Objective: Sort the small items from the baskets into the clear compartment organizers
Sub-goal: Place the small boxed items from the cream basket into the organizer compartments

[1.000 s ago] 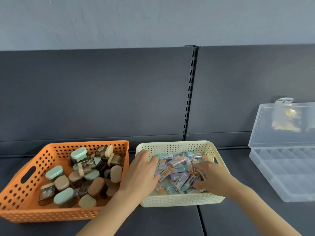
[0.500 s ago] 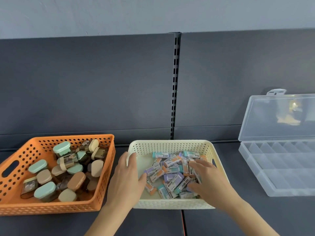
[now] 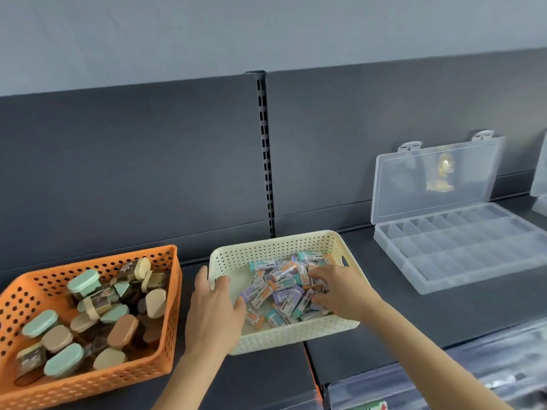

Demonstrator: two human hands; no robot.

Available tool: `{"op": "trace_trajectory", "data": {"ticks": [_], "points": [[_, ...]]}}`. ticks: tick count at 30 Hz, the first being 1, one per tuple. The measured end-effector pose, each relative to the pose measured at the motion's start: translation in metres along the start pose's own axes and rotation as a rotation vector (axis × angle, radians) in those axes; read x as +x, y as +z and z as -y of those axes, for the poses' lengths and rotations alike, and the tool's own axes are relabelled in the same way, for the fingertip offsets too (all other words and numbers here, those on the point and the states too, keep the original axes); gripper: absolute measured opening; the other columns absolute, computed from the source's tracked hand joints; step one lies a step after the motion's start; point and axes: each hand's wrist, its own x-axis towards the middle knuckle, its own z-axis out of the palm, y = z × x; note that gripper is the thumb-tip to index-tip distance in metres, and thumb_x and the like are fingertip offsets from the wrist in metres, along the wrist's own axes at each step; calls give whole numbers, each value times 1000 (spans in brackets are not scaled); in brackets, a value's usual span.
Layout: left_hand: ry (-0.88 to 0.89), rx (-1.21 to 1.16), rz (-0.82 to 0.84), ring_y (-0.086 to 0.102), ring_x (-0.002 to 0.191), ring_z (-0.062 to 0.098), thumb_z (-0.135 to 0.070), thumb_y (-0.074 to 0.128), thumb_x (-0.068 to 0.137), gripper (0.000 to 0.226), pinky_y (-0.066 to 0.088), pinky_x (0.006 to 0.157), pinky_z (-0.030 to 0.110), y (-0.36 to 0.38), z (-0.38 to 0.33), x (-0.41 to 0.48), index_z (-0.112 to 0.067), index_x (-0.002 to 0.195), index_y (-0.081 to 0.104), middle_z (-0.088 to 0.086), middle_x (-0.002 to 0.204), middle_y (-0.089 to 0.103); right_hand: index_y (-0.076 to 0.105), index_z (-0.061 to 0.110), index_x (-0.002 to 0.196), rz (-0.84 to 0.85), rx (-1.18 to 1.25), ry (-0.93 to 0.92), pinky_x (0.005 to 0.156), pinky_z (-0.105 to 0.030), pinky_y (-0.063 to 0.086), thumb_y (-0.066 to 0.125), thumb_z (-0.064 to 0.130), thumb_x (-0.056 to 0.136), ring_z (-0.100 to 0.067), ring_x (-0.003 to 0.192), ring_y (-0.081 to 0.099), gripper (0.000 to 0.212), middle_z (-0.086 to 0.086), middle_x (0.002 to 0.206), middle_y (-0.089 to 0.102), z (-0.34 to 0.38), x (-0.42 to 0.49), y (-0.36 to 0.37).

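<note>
Both hands are in the cream basket [image 3: 275, 247]: left hand [image 3: 214, 309] is clamped over its left rim, right hand [image 3: 340, 291] is curled into the pile of little erasers [image 3: 278, 288], can't tell if it's got one. Orange basket [image 3: 165, 344] with capped pieces sits left. Further back right, 1 clear organizer [image 3: 461, 250] sits open.
</note>
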Motion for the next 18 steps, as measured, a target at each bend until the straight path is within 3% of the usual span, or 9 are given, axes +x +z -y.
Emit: {"op": "trace_trajectory", "data": {"ticks": [2,4,7,13,18], "points": [[0,-23,11,52,120,19,-39,50,94,47,52,78,26,0,0,1,-20,137,44,6,155,16,58,23,125,-7,3,18,68,-23,49,59,12,83,-13,85,56,43,2,118,64,-2,2,0],[8,-42,24,61,99,18,-38,51,94,44,51,65,25,1,1,3,-21,134,47,5,151,21,59,21,126,-26,-3,26,69,-25,48,54,2,83,-18,88,57,47,-2,118,63,-3,2,2],[26,-35,32,62,85,16,-37,52,94,44,42,55,20,5,-3,4,-20,134,47,7,148,25,61,19,123,-101,-36,27,76,-34,56,50,-3,85,-23,93,62,45,-5,113,65,-7,-2,2],[56,-40,53,51,75,13,-37,52,94,42,44,59,22,13,-32,0,-18,131,49,7,144,28,61,21,121,-169,-69,42,77,-38,57,47,3,90,-24,91,64,38,-4,115,64,-25,-15,-10],[68,-43,60,55,81,18,-39,54,92,46,46,63,29,21,-54,1,-17,133,49,7,137,32,62,15,122,-169,-6,-13,86,-34,55,52,8,90,-23,99,64,35,-6,120,65,-45,-24,-37]]}}
